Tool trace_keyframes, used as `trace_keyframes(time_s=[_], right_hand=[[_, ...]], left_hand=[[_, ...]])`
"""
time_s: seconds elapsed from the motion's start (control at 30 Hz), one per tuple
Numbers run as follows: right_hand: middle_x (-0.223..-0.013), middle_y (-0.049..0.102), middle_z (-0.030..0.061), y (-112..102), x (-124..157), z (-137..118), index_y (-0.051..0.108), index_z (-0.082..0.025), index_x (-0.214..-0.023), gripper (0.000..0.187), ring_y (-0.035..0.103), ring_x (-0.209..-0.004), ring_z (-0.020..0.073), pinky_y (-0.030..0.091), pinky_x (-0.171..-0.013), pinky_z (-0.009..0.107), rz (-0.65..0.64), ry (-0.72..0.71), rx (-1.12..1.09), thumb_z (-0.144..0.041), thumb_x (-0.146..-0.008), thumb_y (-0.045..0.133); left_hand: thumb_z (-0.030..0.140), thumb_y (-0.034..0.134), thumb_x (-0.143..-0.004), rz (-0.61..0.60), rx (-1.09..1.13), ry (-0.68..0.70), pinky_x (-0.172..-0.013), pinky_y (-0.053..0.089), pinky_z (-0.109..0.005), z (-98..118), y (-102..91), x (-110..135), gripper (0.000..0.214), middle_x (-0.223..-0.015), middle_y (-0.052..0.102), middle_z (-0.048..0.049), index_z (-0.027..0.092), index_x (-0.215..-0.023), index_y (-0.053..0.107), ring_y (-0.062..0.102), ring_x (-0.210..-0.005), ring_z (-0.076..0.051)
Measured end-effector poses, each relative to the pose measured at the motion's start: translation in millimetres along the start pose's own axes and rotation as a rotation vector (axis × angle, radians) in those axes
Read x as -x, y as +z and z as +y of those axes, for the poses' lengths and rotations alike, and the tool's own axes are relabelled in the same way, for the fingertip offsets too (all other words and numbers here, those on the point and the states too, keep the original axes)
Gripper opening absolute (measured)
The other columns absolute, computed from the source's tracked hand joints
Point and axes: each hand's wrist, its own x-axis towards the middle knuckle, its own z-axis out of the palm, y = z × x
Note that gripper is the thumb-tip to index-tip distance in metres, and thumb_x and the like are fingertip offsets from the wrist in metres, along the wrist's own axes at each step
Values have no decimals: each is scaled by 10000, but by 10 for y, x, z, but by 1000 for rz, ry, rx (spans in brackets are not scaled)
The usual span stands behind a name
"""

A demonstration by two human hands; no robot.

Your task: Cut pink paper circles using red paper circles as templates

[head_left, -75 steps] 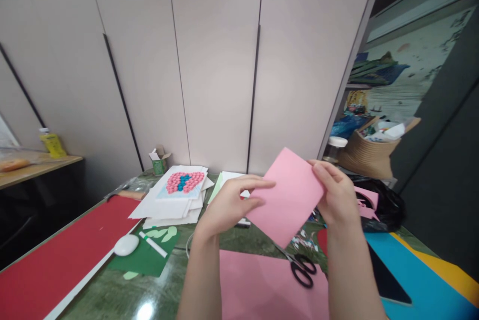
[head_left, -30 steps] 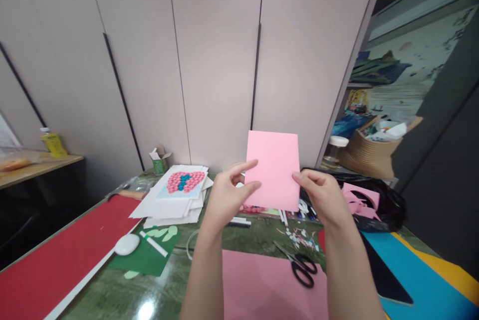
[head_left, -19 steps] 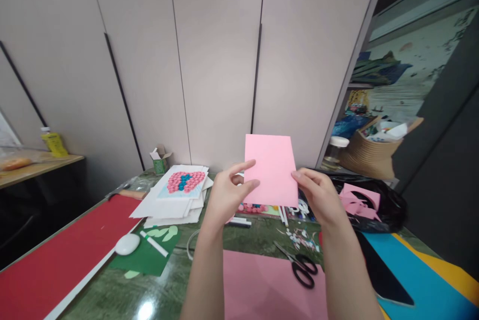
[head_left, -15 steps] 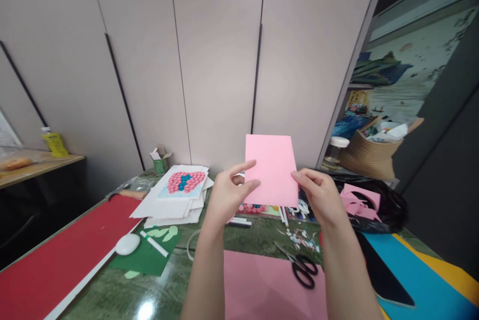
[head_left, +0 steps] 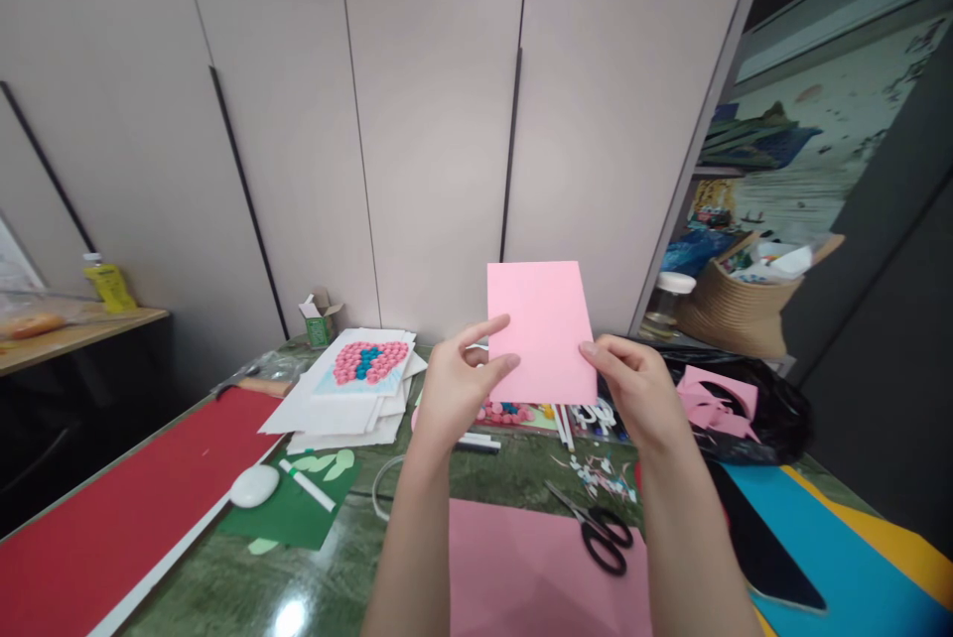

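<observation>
A small pink sheet of paper (head_left: 542,331) is held up above the table between both hands. My left hand (head_left: 463,379) grips its left edge, with the thumb and index finger showing on the near face. On the right edge, my right hand (head_left: 636,384) pinches the sheet with the thumb in front. Below lies a larger pink sheet (head_left: 513,568), flat on the green table. Black-handled scissors (head_left: 602,530) rest across that sheet's upper right part, and paper scraps (head_left: 602,478) are scattered behind them.
To the left are a stack of white paper (head_left: 328,409) with a pink-and-blue dotted picture, a green sheet (head_left: 298,523), a white mouse (head_left: 254,485), a marker (head_left: 307,485) and a red sheet (head_left: 149,518). A black bag (head_left: 785,419) and blue sheet (head_left: 856,538) lie right.
The small pink sheet has risen slightly, and its right edge sits a little further into my right hand's grip. Both hands stay almost in place.
</observation>
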Motion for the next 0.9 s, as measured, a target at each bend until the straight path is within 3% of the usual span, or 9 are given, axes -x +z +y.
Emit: trace_keyframes(time_s=[0.17, 0.37, 0.67, 0.9], right_hand=[[-523, 344, -37, 37, -2, 1, 417, -182, -494, 340, 335, -516, 107, 269, -505, 246, 78, 3, -43, -328, -704, 640], [-561, 410, -24, 25, -1, -8, 485, -181, -559, 280, 373, -543, 118, 301, -528, 246, 8, 34, -52, -352, -753, 592], [-536, 378, -32, 52, 15, -32, 509, -172, -534, 285, 323, -528, 110, 245, -506, 249, 109, -77, 32, -342, -733, 622], [-547, 363, -36, 17, 8, -29, 478, -175, -553, 296, 341, -544, 110, 268, -526, 241, -44, 15, 11, -351, -758, 598]], left_hand=[[316, 644, -681, -7, 8, 1, -448, 198, -218, 2, 15, -1, 454, -471, 283, 72, 216, -1122, 599, 233, -459, -77], [308, 647, -685, 14, 50, -10, -431, 181, -204, -6, 14, -15, 459, -489, 240, 74, 209, -1130, 592, 217, -464, -69], [324, 652, -681, 12, 72, -27, -454, 183, -218, -28, 1, -27, 476, -490, 250, 71, 205, -1138, 586, 222, -472, -76], [351, 652, -677, 48, 65, -9, -450, 181, -224, -53, -9, -29, 484, -471, 256, 75, 209, -1135, 590, 216, -450, -72]])
